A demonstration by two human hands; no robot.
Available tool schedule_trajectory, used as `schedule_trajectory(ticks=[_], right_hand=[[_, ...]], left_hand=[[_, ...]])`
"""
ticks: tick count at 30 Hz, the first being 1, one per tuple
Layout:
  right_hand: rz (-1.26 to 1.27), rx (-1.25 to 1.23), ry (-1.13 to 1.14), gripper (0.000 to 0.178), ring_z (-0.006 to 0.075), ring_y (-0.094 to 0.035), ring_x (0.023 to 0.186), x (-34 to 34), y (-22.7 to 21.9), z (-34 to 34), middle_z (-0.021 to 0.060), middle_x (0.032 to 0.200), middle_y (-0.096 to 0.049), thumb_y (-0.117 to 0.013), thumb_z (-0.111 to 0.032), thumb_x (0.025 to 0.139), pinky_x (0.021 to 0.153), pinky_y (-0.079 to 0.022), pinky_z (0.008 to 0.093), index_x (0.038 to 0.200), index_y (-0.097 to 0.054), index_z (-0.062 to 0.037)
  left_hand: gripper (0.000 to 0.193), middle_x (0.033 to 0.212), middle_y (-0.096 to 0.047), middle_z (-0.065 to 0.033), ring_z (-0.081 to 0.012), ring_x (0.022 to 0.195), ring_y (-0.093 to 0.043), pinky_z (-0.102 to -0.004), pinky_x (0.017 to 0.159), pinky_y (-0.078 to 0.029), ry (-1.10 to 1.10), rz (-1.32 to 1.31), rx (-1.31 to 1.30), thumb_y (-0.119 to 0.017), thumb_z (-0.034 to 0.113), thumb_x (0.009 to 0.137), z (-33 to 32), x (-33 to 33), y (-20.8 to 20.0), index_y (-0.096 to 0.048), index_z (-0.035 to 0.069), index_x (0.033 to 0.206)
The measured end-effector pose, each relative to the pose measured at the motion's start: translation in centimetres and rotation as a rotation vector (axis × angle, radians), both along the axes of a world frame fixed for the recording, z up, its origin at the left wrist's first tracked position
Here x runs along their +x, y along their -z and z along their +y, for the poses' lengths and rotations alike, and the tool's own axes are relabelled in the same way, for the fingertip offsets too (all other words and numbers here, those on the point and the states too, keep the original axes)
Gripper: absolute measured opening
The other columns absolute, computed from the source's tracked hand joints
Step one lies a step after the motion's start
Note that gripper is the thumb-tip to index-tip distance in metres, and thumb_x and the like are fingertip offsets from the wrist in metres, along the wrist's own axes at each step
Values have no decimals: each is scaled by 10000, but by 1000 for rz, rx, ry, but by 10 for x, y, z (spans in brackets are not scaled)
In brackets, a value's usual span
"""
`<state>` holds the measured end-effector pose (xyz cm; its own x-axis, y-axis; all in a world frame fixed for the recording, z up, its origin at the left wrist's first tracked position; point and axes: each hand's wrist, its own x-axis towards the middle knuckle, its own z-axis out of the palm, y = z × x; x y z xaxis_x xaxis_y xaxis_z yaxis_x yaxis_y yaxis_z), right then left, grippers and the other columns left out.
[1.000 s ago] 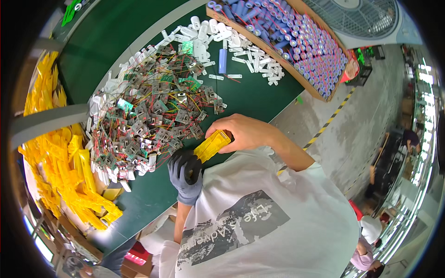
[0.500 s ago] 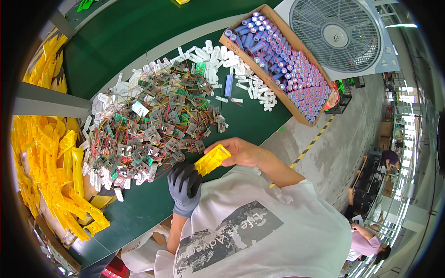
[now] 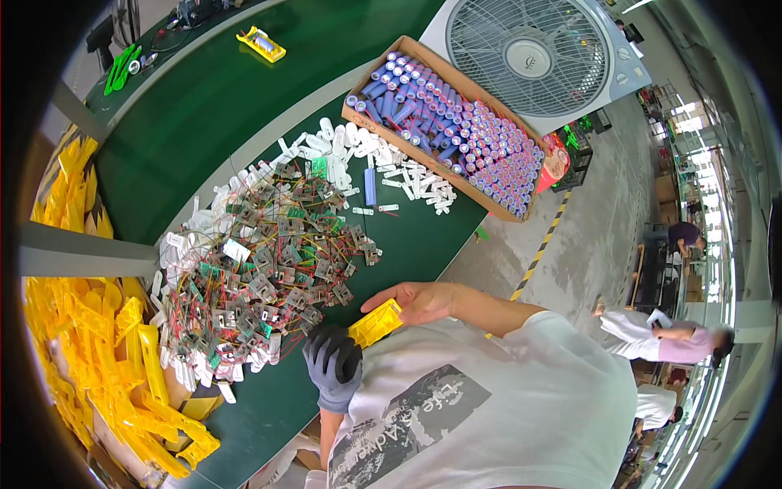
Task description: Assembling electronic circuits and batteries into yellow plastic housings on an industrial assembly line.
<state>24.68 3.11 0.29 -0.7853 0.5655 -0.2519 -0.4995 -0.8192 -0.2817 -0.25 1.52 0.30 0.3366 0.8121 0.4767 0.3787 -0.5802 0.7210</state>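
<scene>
My right hand point(image 3: 419, 300), bare and palm up, holds the upper end of a yellow plastic battery holder point(image 3: 375, 323) between thumb and fingers. My left hand point(image 3: 332, 368), in a dark grey glove, is curled around the holder's lower end, close to my white shirt. Both hands hover over the green table's near edge point(image 3: 423, 244). Just to their left lies a big pile of small circuit boards with coloured wires point(image 3: 261, 273).
A cardboard box of purple-blue cylindrical cells point(image 3: 456, 130) stands at the back right, with white plastic strips point(image 3: 383, 163) in front of it. Yellow holders point(image 3: 98, 359) fill a bin on the left. A floor fan point(image 3: 529, 57) stands behind the box. Other people point(image 3: 676, 334) are at the right.
The view has tilted up, bringing the fan and the box fully into sight. Both hands stay on the yellow holder, and the right hand has opened flatter under it.
</scene>
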Motion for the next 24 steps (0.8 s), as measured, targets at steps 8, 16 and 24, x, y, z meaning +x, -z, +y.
schedule_trajectory(ticks=[8,16,24], right_hand=[[-98,66,-28,614,195,-504,1235,2,-17,3,145,1369,-484,-665,-47,861,1035,-405,313,1398,-374,9],[-1228,733,181,405,93,-644,783,17,-41,48,60,912,-699,-657,-125,883,717,-515,241,1261,-545,-31],[-2049,890,342,415,177,-668,640,26,-36,137,94,721,-674,-694,-256,826,584,-491,304,1172,-572,-60]], left_hand=[[344,1041,-610,-82,-307,978,-582,-497,907,-438,24,50,31,-714,45,657,5,3,2,-578,105,968],[323,1049,-605,-109,-344,994,-555,-480,901,-426,-72,124,-103,-690,24,667,9,7,-2,-590,92,967],[303,1037,-600,-99,-331,977,-560,-477,907,-427,-25,230,-60,-696,76,674,9,15,3,-588,91,957]])
